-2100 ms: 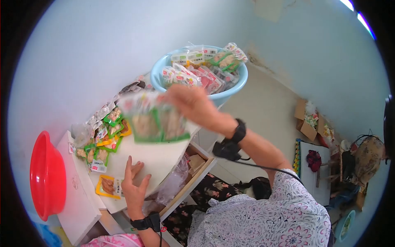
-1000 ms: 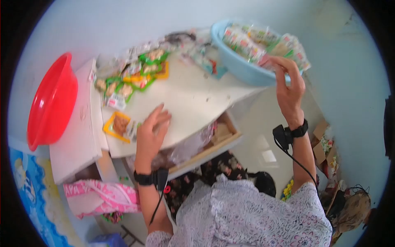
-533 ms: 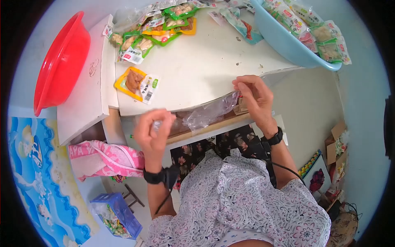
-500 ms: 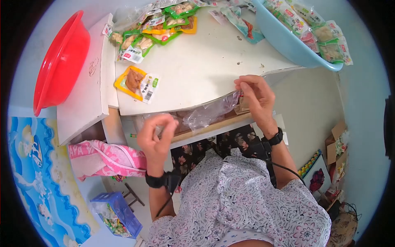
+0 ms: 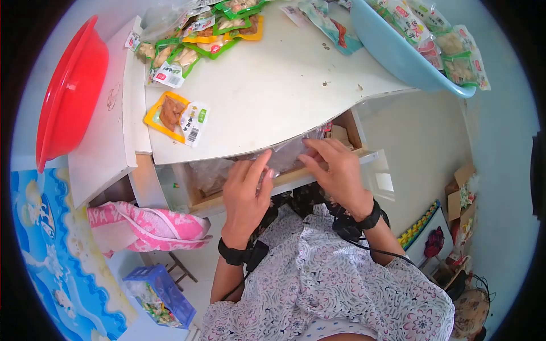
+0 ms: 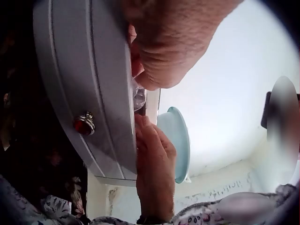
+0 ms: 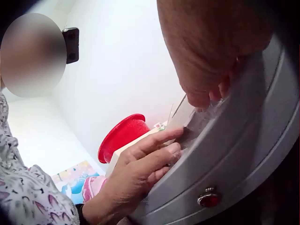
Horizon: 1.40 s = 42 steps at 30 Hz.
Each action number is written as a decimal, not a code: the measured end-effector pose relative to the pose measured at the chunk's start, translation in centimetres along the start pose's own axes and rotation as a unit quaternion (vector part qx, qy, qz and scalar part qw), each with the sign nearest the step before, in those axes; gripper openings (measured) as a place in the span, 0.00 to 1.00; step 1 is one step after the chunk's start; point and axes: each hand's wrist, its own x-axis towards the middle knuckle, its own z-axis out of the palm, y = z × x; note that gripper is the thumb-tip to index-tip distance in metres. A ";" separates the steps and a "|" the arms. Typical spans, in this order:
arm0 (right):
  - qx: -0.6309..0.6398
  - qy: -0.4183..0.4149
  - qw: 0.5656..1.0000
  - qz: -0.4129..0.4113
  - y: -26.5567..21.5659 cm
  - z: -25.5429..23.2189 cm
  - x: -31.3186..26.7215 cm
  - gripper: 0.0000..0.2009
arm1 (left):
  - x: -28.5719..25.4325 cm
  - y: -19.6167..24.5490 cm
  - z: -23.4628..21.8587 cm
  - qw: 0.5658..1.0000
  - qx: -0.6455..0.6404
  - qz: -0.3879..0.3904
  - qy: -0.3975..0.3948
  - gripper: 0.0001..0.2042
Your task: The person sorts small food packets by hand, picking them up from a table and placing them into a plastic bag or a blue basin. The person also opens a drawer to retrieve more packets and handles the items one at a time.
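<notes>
Both your hands are at the open drawer [image 5: 284,176] under the near edge of the bench [image 5: 273,96]. Your left hand [image 5: 245,196] lies with straight fingers on the drawer front. Your right hand [image 5: 335,170] reaches in, fingers extended onto the clear plastic bag [image 5: 284,156]. The bag is not yet out; snack packets [image 5: 176,116] wait on the bench, more in the blue basin [image 5: 398,57].
</notes>
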 end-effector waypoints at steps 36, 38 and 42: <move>0.484 -0.127 0.855 0.135 -1.5 -0.7 1.4 0.30 | 0.9 4.3 -6.6 0.897 -0.241 -0.125 0.348 0.05; 0.510 -0.167 0.821 0.192 -1.6 -1.0 1.9 0.28 | 0.3 3.9 -6.5 0.913 -0.247 -0.074 0.315 0.06; 0.484 -0.211 0.836 0.150 -2.3 -1.7 2.4 0.20 | 0.0 2.4 -5.8 0.925 -0.314 0.038 0.210 0.05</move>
